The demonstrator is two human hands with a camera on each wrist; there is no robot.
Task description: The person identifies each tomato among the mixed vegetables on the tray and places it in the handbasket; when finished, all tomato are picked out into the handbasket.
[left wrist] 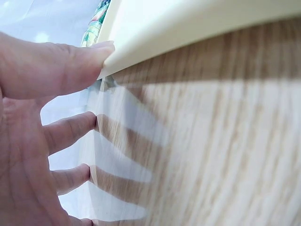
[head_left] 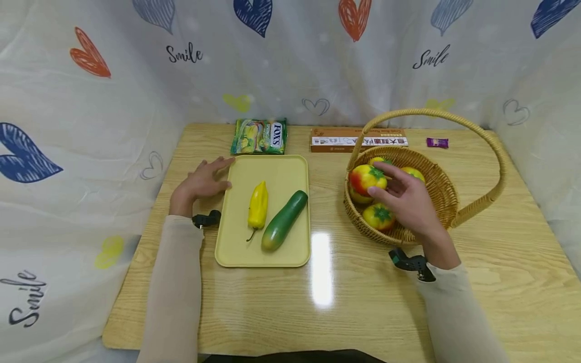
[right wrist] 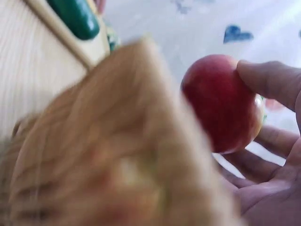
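Observation:
With thumb and fingers, my right hand holds a red-and-yellow tomato with a green leafy top, over the left side of a wicker basket. Below it in the basket lie several similar tomatoes, partly covered by the hand. In the right wrist view the held tomato shows its red underside. My left hand lies at the left edge of a yellow tray, fingers spread and thumb touching the rim. On the tray are a yellow pepper and a green zucchini.
Behind the tray lies a green FOX'S packet. A long brown-and-white box sits behind the basket, and a small purple wrapped sweet lies to the right. The basket's tall handle arches up. A printed curtain borders the table.

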